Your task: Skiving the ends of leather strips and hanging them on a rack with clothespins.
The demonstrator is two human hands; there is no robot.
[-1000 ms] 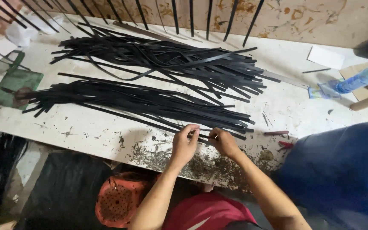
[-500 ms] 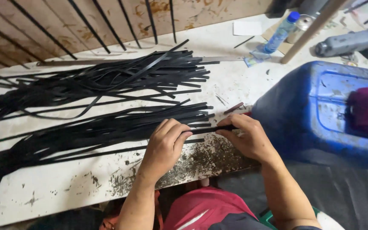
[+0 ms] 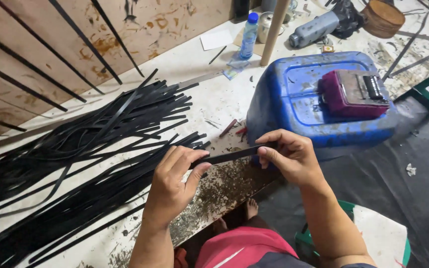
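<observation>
Left of your grip lie two heaps of black strips (image 3: 75, 164) spread across the white table (image 3: 214, 104) — the nearer heap's ends reach almost to your left hand (image 3: 175, 186). That hand is closed on one end of a single strip (image 3: 232, 155), thumb on top and fingers curled beneath. The strip runs flat and taut over the table edge to your right hand (image 3: 291, 156), which pinches its other end between thumb and forefinger. By my reading you have one strip pulled free and are checking or straightening it. Next calls for a steady pull from both ends, with the strip kept clear of the heap. Beyond your right grip stands a blue drum (image 3: 294, 99) with a purple box (image 3: 351, 92) on top.
</observation>
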